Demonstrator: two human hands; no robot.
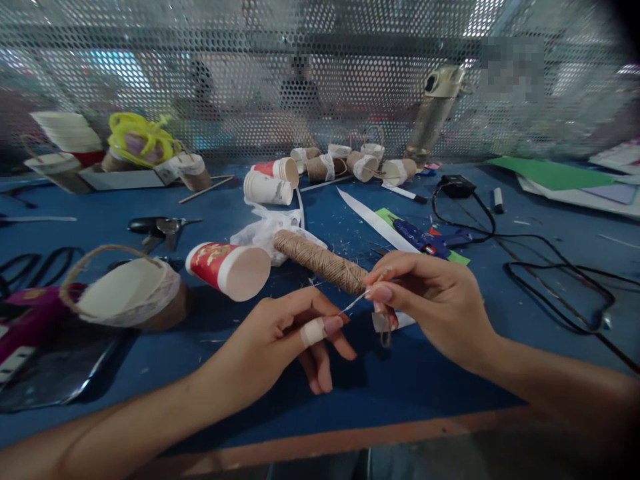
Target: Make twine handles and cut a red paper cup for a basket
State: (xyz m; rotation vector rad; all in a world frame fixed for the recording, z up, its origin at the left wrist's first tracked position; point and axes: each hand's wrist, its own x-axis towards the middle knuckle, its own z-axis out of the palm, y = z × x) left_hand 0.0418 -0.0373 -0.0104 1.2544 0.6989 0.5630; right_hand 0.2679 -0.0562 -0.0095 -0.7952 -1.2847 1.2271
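Delicately, both hands (280, 340) (443, 303) pinching thin pale strand (355, 303); coarse, cylindrical twine roll (320, 259) nearby.

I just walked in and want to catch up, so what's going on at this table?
A person is handling a thin strand, pulled out between the fingertips of the left hand and right hand. The twine roll lies just beyond them. To the left, a red cup lies on its side near a basket with a twine handle and lace around its rim. More small baskets sit at the back, and a blue glue gun lies to the right.
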